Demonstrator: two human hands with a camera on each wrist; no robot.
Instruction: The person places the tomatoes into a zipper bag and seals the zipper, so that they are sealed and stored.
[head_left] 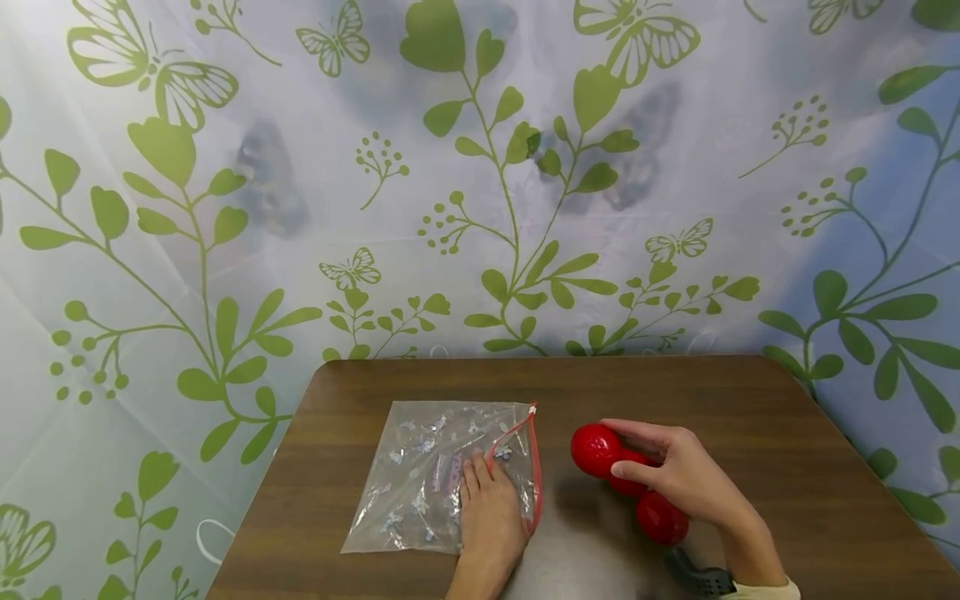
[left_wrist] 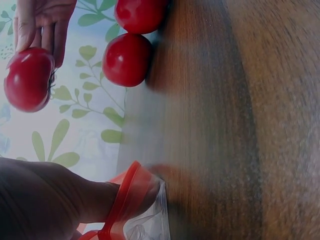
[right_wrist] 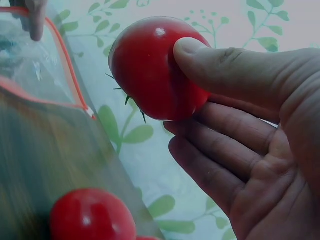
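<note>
A red tomato (head_left: pixel 596 450) with a green calyx is held above the table by my right hand (head_left: pixel 693 475). Its thumb presses one side of the tomato (right_wrist: pixel 150 70) and the fingers support the other. Two more tomatoes rest on the table side by side, one (left_wrist: pixel 127 60) nearer the bag and one (head_left: pixel 662 518) nearer me. My left hand (head_left: pixel 491 512) lies over a clear zip bag (head_left: pixel 408 483) with a red zip edge. In the left wrist view its thumb reaches inside the bag's mouth, which gapes, pinching the upper layer against fingers outside.
The brown wooden table (head_left: pixel 720 392) has rounded far corners. Behind it hangs a pale curtain (head_left: pixel 420 250) printed with green leaves and butterflies. A dark wrist strap (head_left: pixel 701 575) sits on the right forearm.
</note>
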